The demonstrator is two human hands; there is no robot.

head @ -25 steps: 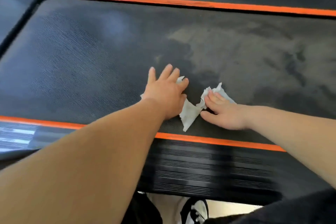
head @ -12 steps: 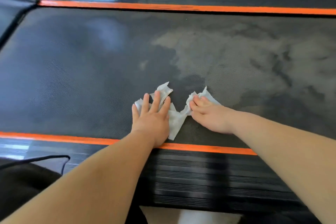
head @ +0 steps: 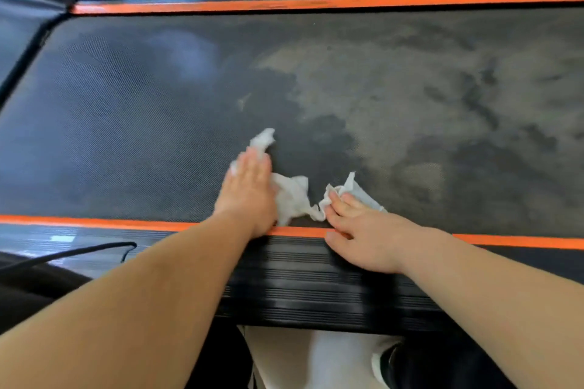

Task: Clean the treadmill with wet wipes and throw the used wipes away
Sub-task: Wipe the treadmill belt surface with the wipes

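My left grip (head: 248, 196) and right grip (head: 363, 237), fingers flat, press crumpled wet wipes (head: 292, 196) onto the treadmill belt (head: 126, 120); orange stripe (head: 94, 223) beneath, black cable (head: 79, 251) leftward.

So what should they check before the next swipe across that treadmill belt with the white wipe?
1. Left hand flat on the crumpled white wet wipe: ok.
2. Right hand pressing the wipe too: ok.
3. Grey dusty patch on the dark textured treadmill belt wiped off: not ok.
4. Wipe clean enough: cannot tell.
5. Bin within reach: cannot tell, none in view.
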